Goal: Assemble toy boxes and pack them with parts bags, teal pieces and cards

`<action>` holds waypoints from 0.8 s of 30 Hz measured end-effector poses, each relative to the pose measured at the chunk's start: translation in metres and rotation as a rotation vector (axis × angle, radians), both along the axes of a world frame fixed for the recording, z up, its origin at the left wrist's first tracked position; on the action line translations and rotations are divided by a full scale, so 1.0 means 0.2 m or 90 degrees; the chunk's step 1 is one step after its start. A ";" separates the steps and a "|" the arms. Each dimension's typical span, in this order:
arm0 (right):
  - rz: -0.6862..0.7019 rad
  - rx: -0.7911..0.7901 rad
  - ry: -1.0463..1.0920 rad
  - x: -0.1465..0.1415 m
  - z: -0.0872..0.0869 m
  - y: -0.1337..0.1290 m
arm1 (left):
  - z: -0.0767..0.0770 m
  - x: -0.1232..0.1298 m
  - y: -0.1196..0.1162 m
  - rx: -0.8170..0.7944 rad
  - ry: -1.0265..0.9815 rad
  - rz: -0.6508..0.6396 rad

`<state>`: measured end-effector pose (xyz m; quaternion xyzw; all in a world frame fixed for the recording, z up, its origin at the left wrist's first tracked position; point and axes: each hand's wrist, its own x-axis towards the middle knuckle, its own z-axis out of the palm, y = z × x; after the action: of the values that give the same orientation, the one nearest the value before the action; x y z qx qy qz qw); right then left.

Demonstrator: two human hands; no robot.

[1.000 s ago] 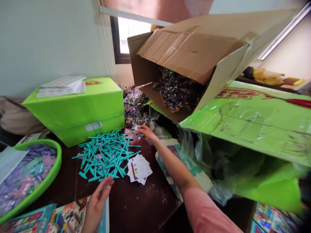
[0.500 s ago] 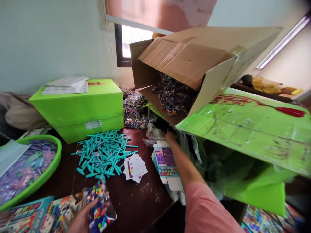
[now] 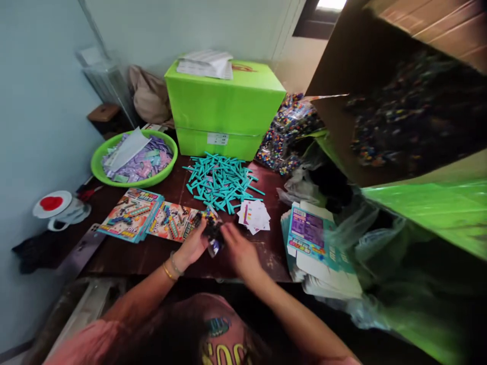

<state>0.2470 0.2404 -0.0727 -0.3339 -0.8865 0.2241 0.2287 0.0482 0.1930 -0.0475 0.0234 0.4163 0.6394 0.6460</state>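
Note:
My left hand [image 3: 192, 247] is closed on a clear plastic bag of small beads [image 3: 211, 228], dark ones and some coloured ones, over the table's front edge. My right hand [image 3: 242, 255], a little blurred, has its fingers at the right side of this bag and appears to pinch it. Whether one bag or two are there, I cannot tell. Behind the hands lies a heap of teal T-shaped sticks [image 3: 222, 180]. A small pile of printed cards [image 3: 254, 215] is beside it. Colourful printed booklets or boxes [image 3: 131, 213] lie left of my hands.
A green basin [image 3: 170, 170] of small packets stands at the left, near a lidded mug [image 3: 68, 215]. A green box [image 3: 224, 106] stands behind the sticks. Flattened cartons [image 3: 315, 243] are stacked at right, under a large tilted cardboard box [image 3: 338, 86] holding bead bags.
My view has swung left and down. My right hand has come back from the plastic-lined opening under the cardboard box to the bag in my left hand. Dark beads now show there.

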 end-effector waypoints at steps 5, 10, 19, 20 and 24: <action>0.162 -0.088 -0.036 -0.29 0.02 -0.15 | -0.04 -0.16 -0.18 -0.052 0.096 0.125; -0.113 -0.066 -0.162 -0.51 0.09 0.34 | -0.05 -0.35 -0.33 -0.120 0.081 0.116; -0.036 -0.041 -0.003 -0.47 0.12 0.18 | -0.09 -0.40 -0.45 -0.116 0.065 0.028; 0.056 -0.031 0.028 -0.45 0.12 0.09 | -0.10 -0.39 -0.45 -0.100 0.054 0.018; 0.362 0.024 0.107 -0.41 0.08 -0.21 | -0.11 -0.32 -0.45 -0.005 0.061 0.010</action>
<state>0.1648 0.1979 -0.0558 -0.0483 -0.9263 0.2899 0.2357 -0.0162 0.1020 -0.0698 0.0482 0.4495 0.6407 0.6206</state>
